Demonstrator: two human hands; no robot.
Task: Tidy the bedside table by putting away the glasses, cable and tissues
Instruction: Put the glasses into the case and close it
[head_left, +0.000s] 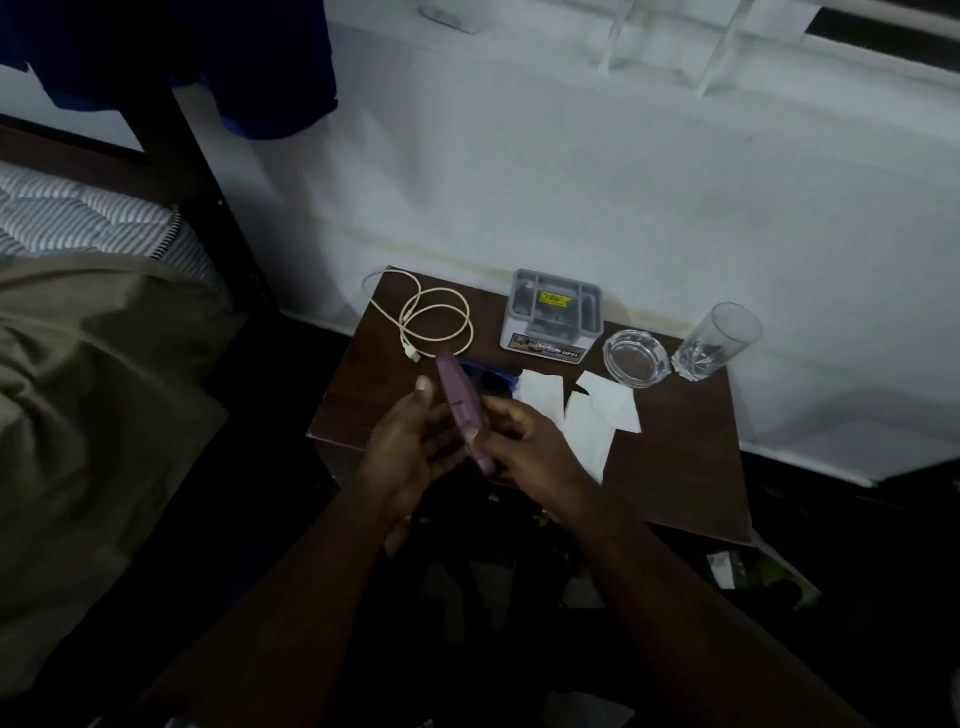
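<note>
Both hands, left hand (415, 441) and right hand (519, 441), hold the purple case (462, 405); glasses (485, 376) just beyond could get knocked.

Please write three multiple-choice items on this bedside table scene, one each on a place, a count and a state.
1. Where does the cable lie on the table?
A. Far left corner
B. Inside the ashtray
C. Under the tissues

2. How many drinking glasses stand on the table?
A. None
B. One
C. Three

3. What state is the purple case in?
A. Lying flat on the table
B. Held between both hands
C. Dropped into the organiser

Answers:
1. A: the cable sits coiled at the far left corner, left of the grey organiser.
2. B: a single glass stands at the far right, beside the ashtray.
3. B: the left hand and right hand both grip the case above the table, near the tissues.
</note>
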